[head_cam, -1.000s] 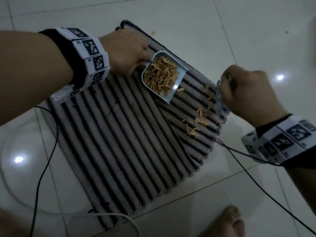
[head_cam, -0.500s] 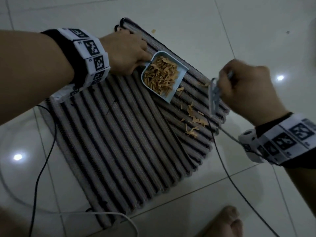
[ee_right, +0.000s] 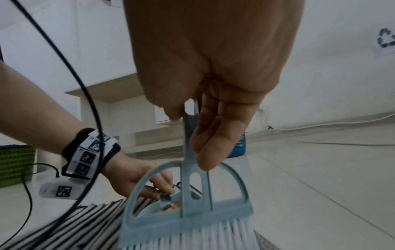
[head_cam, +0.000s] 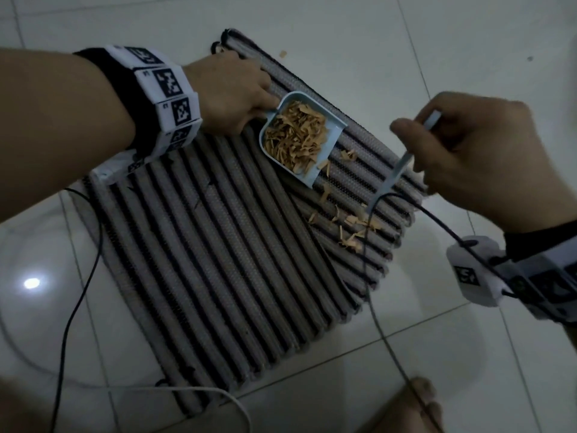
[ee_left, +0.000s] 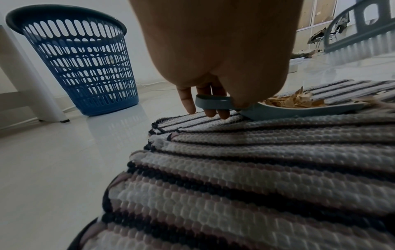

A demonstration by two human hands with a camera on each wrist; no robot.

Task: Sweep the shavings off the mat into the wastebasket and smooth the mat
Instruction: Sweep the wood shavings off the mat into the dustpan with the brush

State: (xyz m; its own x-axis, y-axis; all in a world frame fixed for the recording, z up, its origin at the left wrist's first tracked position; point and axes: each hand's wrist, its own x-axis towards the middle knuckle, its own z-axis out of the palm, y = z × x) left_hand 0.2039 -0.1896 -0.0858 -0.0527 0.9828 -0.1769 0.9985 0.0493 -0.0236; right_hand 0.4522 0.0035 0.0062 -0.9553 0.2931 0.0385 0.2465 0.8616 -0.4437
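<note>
A striped woven mat (head_cam: 218, 245) lies on the tiled floor. My left hand (head_cam: 231, 92) grips the handle of a small light-blue dustpan (head_cam: 303, 139) resting on the mat's far part and heaped with tan shavings (head_cam: 296, 135). More loose shavings (head_cam: 349, 226) lie on the mat in front of the pan's lip. My right hand (head_cam: 468, 157) holds a light-blue hand brush (ee_right: 188, 213) by its handle, bristles down near the mat's right edge. In the left wrist view the fingers (ee_left: 211, 101) curl round the pan handle (ee_left: 213, 101), and a blue wastebasket (ee_left: 81, 64) stands beyond the mat.
Black cables (head_cam: 384, 307) trail from my wrists across the mat and floor, and a white cable (head_cam: 203, 392) runs by the near mat edge. My bare foot (head_cam: 418, 404) is at the bottom. One shaving (head_cam: 283, 53) lies on the tile past the mat.
My right hand has swung the brush up and to the left toward the dustpan, pushing shavings along the mat. The left hand and dustpan have stayed put.
</note>
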